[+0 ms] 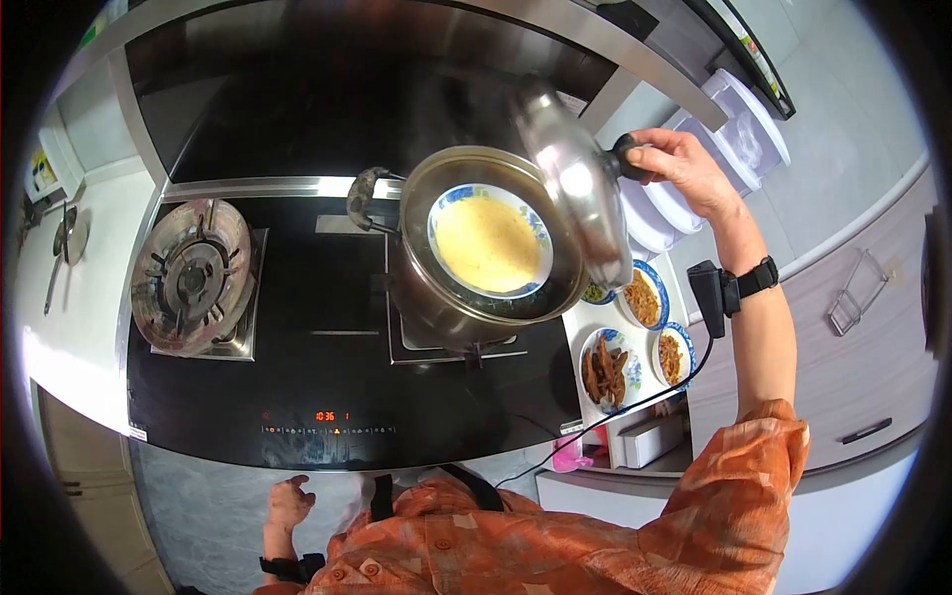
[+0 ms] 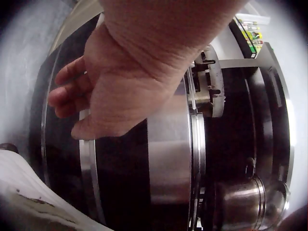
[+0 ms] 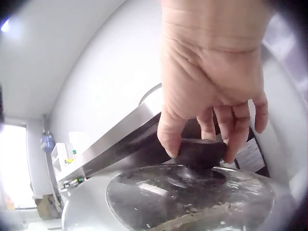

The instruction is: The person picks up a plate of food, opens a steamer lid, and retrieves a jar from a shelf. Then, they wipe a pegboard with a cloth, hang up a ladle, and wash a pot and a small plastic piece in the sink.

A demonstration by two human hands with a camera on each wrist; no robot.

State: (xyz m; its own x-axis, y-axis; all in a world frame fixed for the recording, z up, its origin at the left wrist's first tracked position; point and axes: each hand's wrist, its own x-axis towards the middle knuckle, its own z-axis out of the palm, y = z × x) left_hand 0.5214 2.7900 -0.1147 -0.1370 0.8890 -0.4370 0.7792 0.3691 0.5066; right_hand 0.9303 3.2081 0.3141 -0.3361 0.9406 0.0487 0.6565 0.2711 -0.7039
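Observation:
My right hand [image 1: 686, 171] pinches the black knob [image 3: 199, 153] of a shiny pot lid [image 1: 580, 183] between thumb and fingers. Tilted steeply, the lid is at the right rim of a steel pot [image 1: 436, 307] on the stove. Inside the pot sits a shallow bowl [image 1: 435, 224] with a blue patterned rim, filled with smooth yellow food [image 1: 491, 243] like steamed egg. Low in front of the stove's edge hangs my left hand [image 1: 289, 503], fingers loosely bent and holding nothing; the left wrist view shows it beside the dark stove front.
Left of the pot is a bare burner [image 1: 190, 280] on the black stovetop [image 1: 327, 397]. On the right counter stand a plate of brown strips [image 1: 605, 372], bowls of shredded food [image 1: 643, 299] and white plastic bins [image 1: 739, 129]. A range hood [image 1: 377, 79] rises behind.

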